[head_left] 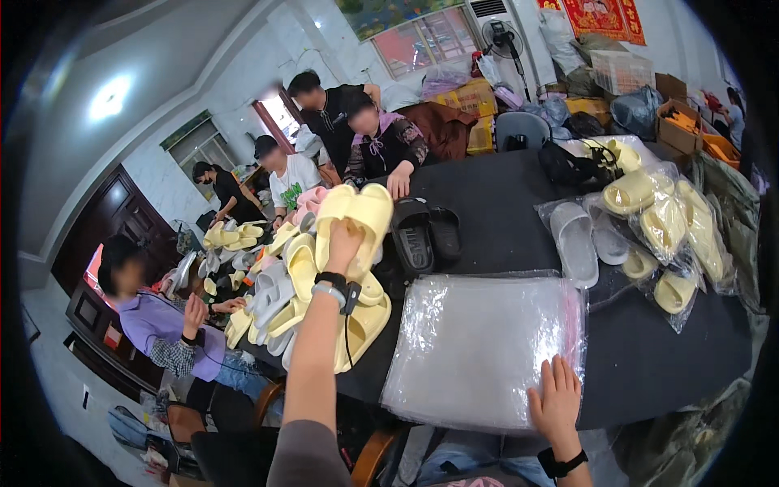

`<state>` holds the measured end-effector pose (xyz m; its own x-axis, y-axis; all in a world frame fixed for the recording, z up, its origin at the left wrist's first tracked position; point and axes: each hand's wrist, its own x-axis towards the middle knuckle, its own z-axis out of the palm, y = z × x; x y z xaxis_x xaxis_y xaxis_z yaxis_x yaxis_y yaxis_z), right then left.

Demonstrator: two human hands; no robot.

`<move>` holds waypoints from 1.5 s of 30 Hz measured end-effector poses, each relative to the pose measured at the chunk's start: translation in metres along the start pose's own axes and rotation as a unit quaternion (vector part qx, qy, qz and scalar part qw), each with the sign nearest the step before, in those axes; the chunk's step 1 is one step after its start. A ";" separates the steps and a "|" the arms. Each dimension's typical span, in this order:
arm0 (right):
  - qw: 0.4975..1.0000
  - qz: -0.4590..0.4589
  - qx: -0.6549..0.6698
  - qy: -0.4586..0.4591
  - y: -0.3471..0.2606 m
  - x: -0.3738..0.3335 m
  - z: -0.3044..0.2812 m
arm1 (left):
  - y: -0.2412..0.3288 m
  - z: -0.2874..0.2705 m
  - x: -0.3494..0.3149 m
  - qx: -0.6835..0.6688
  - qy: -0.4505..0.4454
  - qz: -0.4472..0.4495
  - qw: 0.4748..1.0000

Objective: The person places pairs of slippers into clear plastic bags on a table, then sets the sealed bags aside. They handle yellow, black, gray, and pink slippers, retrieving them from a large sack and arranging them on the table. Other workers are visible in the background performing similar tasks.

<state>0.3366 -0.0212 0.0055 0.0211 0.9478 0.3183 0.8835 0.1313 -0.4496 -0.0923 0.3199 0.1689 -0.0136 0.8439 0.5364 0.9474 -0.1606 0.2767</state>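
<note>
My left hand (344,246) grips a pair of pale yellow slide slippers (373,208), raised over a heap of yellow and grey slippers (272,296) at the table's left. My right hand (558,398) lies with fingers stretched on the near right corner of a stack of clear plastic bags (479,349). Beyond the stack, a pair of black slides (414,235) rests on the dark tabletop. To the right of the stack are grey slippers (574,243) in a clear bag, and bagged yellow slippers (664,223) piled beside them.
The black-covered table (503,195) stretches across in front of me. Several people work around its left and far sides; one in purple (174,333) sits nearest. A wooden chair arm (375,458) stands by my left side. Cardboard boxes (680,126) and a fan (505,40) stand at the back.
</note>
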 end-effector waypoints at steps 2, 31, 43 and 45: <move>1.000 -0.019 0.014 -0.009 -0.008 -0.001 0.003 | -0.062 0.006 -0.001 -0.016 0.086 0.021 0.996; 0.999 0.037 -0.008 -0.003 0.011 -0.001 -0.003 | 0.024 0.036 -0.297 -0.354 -0.264 -0.075 0.894; 0.996 0.035 -0.049 0.059 0.012 0.000 0.004 | 0.123 -0.020 -0.304 0.000 -0.238 0.221 0.946; 0.996 0.029 -0.060 0.055 0.015 -0.001 0.005 | 0.142 -0.010 -0.313 -0.025 -0.223 0.206 0.952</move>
<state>0.3474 -0.0186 -0.0051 0.1186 0.9139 0.3882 0.9290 0.0359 -0.3684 0.0431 0.0277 0.0486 0.5040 0.8356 0.2184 0.8265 -0.5400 0.1589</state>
